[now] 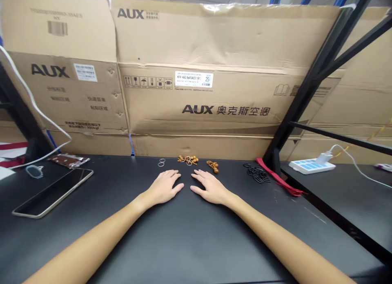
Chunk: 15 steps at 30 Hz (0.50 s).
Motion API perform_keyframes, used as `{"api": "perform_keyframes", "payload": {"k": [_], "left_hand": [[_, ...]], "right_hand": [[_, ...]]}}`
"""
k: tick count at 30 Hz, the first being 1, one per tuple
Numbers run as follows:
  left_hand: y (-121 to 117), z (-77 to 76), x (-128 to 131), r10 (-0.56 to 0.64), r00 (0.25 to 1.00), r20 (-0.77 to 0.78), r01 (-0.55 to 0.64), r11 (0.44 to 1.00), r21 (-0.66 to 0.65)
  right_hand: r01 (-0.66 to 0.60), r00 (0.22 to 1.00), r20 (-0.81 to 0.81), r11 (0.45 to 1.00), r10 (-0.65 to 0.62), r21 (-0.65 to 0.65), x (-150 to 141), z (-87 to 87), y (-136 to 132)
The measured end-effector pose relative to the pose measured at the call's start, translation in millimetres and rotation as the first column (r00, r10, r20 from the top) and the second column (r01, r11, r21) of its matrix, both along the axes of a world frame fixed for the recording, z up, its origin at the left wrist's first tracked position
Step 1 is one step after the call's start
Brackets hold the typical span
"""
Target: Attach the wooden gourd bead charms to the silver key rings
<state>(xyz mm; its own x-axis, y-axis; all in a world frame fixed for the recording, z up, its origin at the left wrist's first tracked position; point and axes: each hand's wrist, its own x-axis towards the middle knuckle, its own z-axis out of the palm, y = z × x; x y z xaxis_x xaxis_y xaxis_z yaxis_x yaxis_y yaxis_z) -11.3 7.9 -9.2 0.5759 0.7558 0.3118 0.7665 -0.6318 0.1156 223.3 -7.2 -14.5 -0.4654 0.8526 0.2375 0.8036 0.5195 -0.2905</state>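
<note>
My left hand (165, 186) lies flat on the black table with its fingers apart and nothing in it. Opposite it, my right hand (209, 186) also rests palm down, fingers spread, holding nothing. A gap of bare tabletop separates the two thumbs. Just beyond the left fingertips are silver metal rings (161, 162). Behind the gap sits a small heap of amber-brown beaded pieces with rings (188, 159). A separate amber-brown beaded piece (213, 166) lies beyond my right fingers. Farther right is a pile of black loop-shaped pieces (257, 173).
A smartphone (55, 192) lies at the left, near a brown plastic packet (69, 160) and a white cable (33, 100). Large cardboard boxes (196, 43) wall off the back. At the right are a red strap (280, 180), a black metal frame (301, 92) and a power strip (309, 166).
</note>
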Motion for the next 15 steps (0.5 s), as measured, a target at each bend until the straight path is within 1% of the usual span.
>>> {"api": "perform_keyframes", "payload": {"k": [8, 15], "left_hand": [[-1.2, 1.4, 0.6, 0.002, 1.0, 0.006, -0.002, 1.0, -0.009], [-2.4, 4.2, 0.1, 0.005, 1.0, 0.018, -0.004, 0.999, -0.032]], "right_hand": [[0.011, 1.0, 0.028, 1.0, -0.01, -0.015, -0.8, 3.5, -1.8], [0.008, 1.0, -0.003, 1.0, -0.008, 0.005, -0.1, 1.8, -1.5]]}}
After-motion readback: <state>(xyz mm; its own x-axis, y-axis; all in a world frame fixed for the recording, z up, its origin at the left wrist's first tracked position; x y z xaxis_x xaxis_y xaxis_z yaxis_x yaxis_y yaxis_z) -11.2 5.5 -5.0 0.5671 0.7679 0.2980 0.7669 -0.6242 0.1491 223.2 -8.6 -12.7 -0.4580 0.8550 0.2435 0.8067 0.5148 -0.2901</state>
